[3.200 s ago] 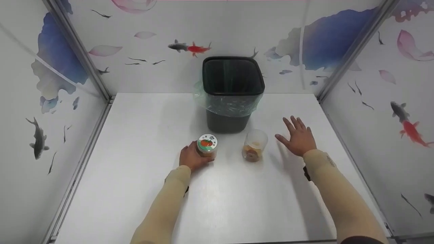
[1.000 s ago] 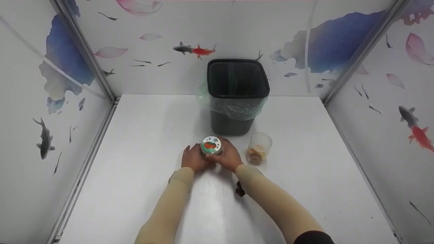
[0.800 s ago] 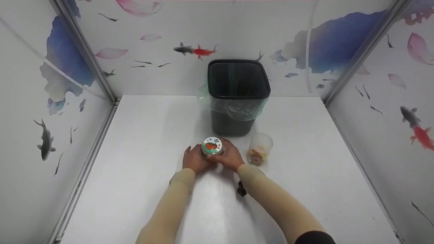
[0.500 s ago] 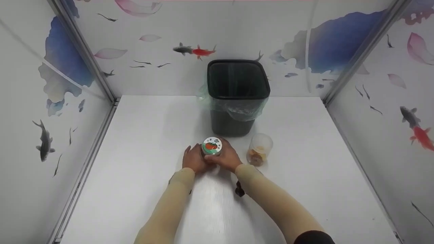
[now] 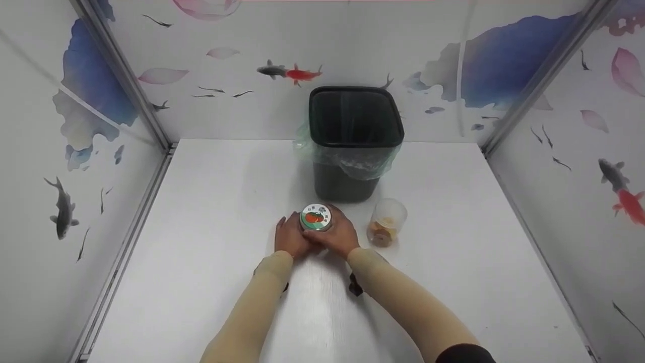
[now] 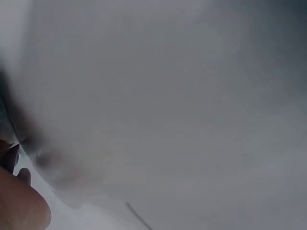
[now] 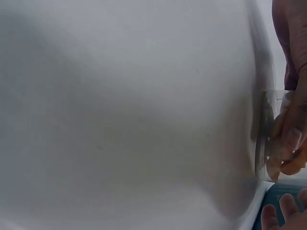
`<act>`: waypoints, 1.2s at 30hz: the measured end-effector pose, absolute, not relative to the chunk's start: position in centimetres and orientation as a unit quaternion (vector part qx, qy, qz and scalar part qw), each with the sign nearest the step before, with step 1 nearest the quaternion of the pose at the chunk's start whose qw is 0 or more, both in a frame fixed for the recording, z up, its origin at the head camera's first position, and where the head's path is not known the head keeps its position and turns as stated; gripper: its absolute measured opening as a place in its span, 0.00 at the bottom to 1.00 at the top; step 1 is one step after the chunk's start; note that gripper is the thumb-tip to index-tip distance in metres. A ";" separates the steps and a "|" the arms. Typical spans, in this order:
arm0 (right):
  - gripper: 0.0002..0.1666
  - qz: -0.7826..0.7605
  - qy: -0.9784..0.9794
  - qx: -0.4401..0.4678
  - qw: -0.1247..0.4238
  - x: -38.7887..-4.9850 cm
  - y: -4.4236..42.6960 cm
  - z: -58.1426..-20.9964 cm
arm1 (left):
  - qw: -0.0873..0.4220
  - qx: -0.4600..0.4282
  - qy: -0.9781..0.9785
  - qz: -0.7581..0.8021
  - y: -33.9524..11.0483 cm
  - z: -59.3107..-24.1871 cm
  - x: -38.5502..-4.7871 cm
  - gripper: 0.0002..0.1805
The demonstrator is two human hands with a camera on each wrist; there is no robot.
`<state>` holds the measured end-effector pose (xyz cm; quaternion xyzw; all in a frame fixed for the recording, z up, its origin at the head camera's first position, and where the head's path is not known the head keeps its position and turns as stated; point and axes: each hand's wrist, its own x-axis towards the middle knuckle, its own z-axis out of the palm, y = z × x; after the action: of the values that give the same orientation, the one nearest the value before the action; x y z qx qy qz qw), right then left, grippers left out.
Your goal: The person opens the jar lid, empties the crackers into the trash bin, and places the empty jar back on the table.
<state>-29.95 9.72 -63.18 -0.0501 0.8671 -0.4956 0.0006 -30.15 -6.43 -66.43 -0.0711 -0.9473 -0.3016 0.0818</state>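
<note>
A lidded jar (image 5: 316, 217) stands on the white table, its white-and-green lid printed with an orange-red fruit. My left hand (image 5: 291, 238) grips it low on the left side. From the right, my right hand (image 5: 343, 234) wraps round its upper part near the lid, the thumb crossing the front. Orange pieces show through the clear jar wall (image 7: 276, 165) in the right wrist view. Only a fingertip (image 6: 24, 206) and a sliver of the jar appear at the left edge of the left wrist view. The hands hide most of the jar's body.
Just right of the hands stands a clear container (image 5: 386, 223) with yellow and brown contents low inside. Behind both is a dark square bin (image 5: 347, 184) lined with a pale green bag (image 5: 360, 160). Painted panels enclose the table (image 5: 211, 201) on the back and sides.
Over about three seconds my right hand has come from the table's right side to the jar and taken hold of it. In the last second the hands have barely moved.
</note>
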 end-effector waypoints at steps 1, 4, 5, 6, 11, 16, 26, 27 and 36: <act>0.66 -0.493 0.869 -0.050 -0.001 -30.0 9.8 -63.2 | 0.080 -0.071 -0.946 -0.305 -6.4 -66.4 -30.2 0.39; 0.66 -0.486 0.872 -0.051 -0.003 -30.0 9.9 -63.1 | 0.075 -0.071 -0.947 -0.306 -6.4 -66.4 -30.3 0.39; 0.65 -0.483 0.874 -0.052 -0.004 -30.1 10.0 -63.1 | 0.074 -0.071 -0.947 -0.305 -6.4 -66.4 -30.3 0.40; 0.65 -0.481 0.875 -0.054 -0.006 -30.1 10.1 -63.1 | 0.074 -0.071 -0.947 -0.304 -6.4 -66.3 -30.3 0.40; 0.63 -0.465 0.882 -0.076 -0.011 -30.6 10.7 -63.0 | 0.077 -0.077 -0.946 -0.306 -6.3 -66.1 -30.5 0.43; 0.61 -0.467 0.875 -0.125 0.030 -31.6 11.7 -63.0 | 0.052 -0.089 -0.951 -0.292 -6.3 -65.9 -30.7 0.48; 0.69 -0.501 0.855 -0.129 0.047 -30.7 10.9 -63.1 | 0.046 -0.100 -0.954 -0.280 -6.8 -65.9 -30.7 0.45; 0.69 -0.504 0.854 -0.125 0.040 -30.5 10.6 -63.2 | 0.050 -0.098 -0.955 -0.277 -6.9 -66.0 -30.7 0.43; 0.67 -0.507 0.855 -0.101 0.039 -30.8 9.9 -63.3 | 0.048 -0.099 -0.953 -0.283 -7.1 -66.0 -30.6 0.44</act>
<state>-30.78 9.86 -63.28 -0.1011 0.8552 -0.5069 0.0392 -30.59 -7.10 -66.00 -0.0986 -0.9529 -0.2828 0.0481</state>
